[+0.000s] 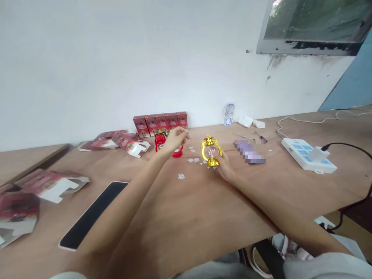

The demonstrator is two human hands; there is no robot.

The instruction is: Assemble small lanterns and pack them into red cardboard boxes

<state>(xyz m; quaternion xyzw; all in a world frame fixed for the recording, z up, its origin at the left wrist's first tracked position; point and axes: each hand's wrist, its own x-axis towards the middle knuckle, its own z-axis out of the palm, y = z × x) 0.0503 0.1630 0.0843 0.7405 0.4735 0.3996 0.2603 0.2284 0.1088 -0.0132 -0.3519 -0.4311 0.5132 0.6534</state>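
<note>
My right hand (221, 162) is wrapped around a small gold lantern (210, 150) that stands upright on the wooden table (186, 217). My left hand (174, 140) is raised just in front of a small red lantern (161, 144), its fingers pinched together on something too small to make out. Several tiny white pieces (194, 159) lie scattered on the table between the two lanterns, and one more white piece (181, 176) lies nearer to me.
Red boxes (160, 123) stand in a row at the wall; flattened red cartons (116, 140) and more cartons (43, 190) lie left. A black tablet (90, 215) lies front left. A white power strip (308, 155), a water bottle (229, 114) and small tools (252, 137) sit right.
</note>
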